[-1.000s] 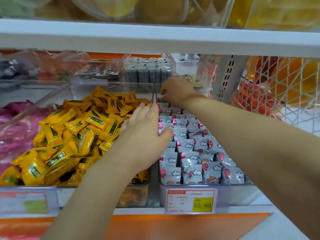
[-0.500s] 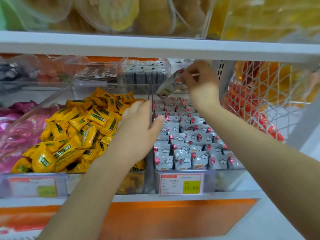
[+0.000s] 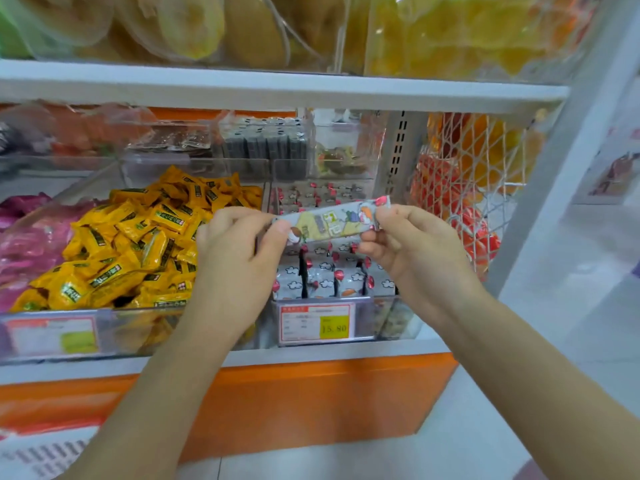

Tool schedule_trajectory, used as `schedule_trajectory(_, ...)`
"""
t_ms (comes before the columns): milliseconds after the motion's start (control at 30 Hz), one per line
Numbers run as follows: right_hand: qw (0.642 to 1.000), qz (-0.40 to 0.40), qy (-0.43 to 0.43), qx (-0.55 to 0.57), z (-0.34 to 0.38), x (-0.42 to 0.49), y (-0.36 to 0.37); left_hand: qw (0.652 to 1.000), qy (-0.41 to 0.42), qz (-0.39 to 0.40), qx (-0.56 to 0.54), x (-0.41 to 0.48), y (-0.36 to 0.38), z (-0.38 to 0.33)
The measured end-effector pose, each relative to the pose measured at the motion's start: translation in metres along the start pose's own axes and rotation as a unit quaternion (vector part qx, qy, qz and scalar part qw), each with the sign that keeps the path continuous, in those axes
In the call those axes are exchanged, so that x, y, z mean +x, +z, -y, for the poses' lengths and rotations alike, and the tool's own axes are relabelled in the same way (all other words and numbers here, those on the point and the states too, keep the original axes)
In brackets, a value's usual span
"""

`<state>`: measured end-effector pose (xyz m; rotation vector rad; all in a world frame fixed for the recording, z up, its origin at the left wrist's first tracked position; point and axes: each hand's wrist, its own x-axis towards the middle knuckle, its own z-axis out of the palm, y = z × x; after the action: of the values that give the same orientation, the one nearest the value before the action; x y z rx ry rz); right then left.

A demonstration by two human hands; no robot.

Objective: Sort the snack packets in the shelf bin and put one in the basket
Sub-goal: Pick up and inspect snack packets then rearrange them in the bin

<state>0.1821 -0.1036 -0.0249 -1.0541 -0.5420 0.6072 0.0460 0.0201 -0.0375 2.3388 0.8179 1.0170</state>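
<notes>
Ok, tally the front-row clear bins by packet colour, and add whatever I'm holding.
Clear plastic bin of yellow packets: 1
Clear plastic bin of grey cloud-print packets: 1
Clear plastic bin of pink packets: 1
Long grey cartoon-print packet, pinched by left hand and right hand: 1
Total: 4

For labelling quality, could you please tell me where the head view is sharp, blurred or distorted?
Head view: the held snack packet is fairly sharp; the left price tag is smeared; the shelf edge bows slightly from wide-angle distortion; lighting even.
</notes>
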Motion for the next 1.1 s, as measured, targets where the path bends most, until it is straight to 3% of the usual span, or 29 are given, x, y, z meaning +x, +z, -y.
schedule_trajectory(100, 0.999, 0.028, 0.017, 0.03, 0.004, -0.003, -0.004, 0.996, -0.011, -0.01, -0.087, -0.001, -0.002, -0.007)
schedule_trajectory(267, 0.994, 0.089, 0.037, 0.05, 0.004, -0.001, -0.004, 0.962, -0.109, -0.05, -0.243, -0.003, 0.002, -0.015)
schedule_trajectory(467, 0.994, 0.074, 0.056, 0.05, 0.001, 0.002, -0.005, 0.964, -0.088, -0.101, -0.228, 0.001, 0.001, -0.007)
schedule_trajectory(767, 0.996, 0.046, 0.054, 0.058, 0.001, 0.005, -0.009, 0.951, -0.072, -0.015, -0.299, 0.002, -0.007, -0.005)
schedule_trajectory(1000, 0.998, 0.038, -0.009, 0.042, 0.001, 0.004, -0.008, 0.979, 0.02, 0.008, -0.204, -0.003, -0.01, -0.01)
schedule_trajectory(1100, 0.996, 0.021, -0.054, -0.067, -0.002, 0.004, -0.008, 0.978, 0.019, 0.021, -0.208, -0.004, -0.01, -0.011)
